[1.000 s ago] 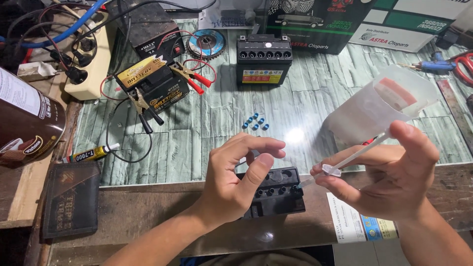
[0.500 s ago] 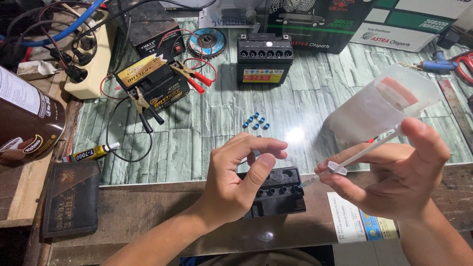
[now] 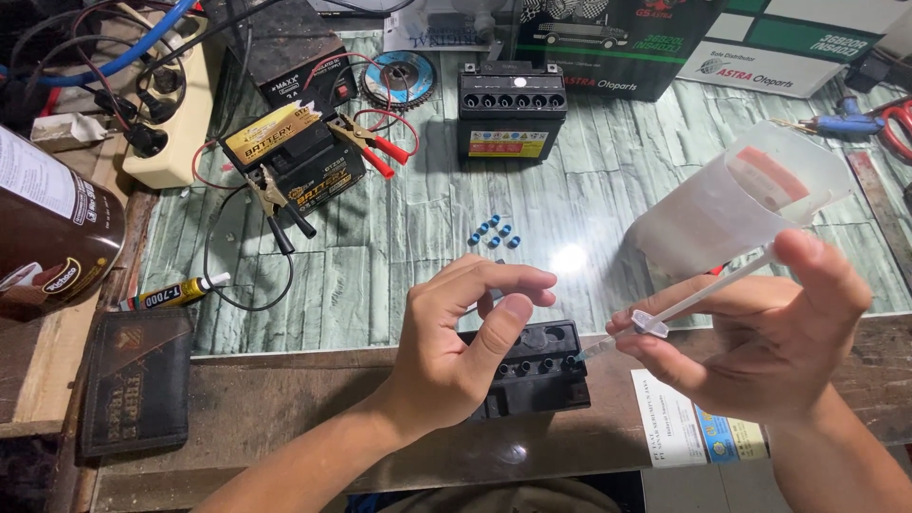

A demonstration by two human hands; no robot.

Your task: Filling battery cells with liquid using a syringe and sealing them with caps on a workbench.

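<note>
my left hand (image 3: pixel 465 351) – fingers curled, resting on the small black battery (image 3: pixel 537 375) at the table's front edge | my right hand (image 3: pixel 760 332) – pinching a thin clear syringe (image 3: pixel 698 296), its tip at the battery's holes | blue caps (image 3: pixel 494 234) behind

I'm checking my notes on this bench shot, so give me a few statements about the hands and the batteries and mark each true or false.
1. The right hand holds a clear tube with a thin white stem. True.
2. The tube's tip points at the black battery under the left hand. True.
3. The small blue caps sit in the left hand's palm. False: they lie loose on the green tabletop.
4. Red clips are clamped to the battery under the left hand. False: they lie by the yellow-labelled battery farther back.
</note>
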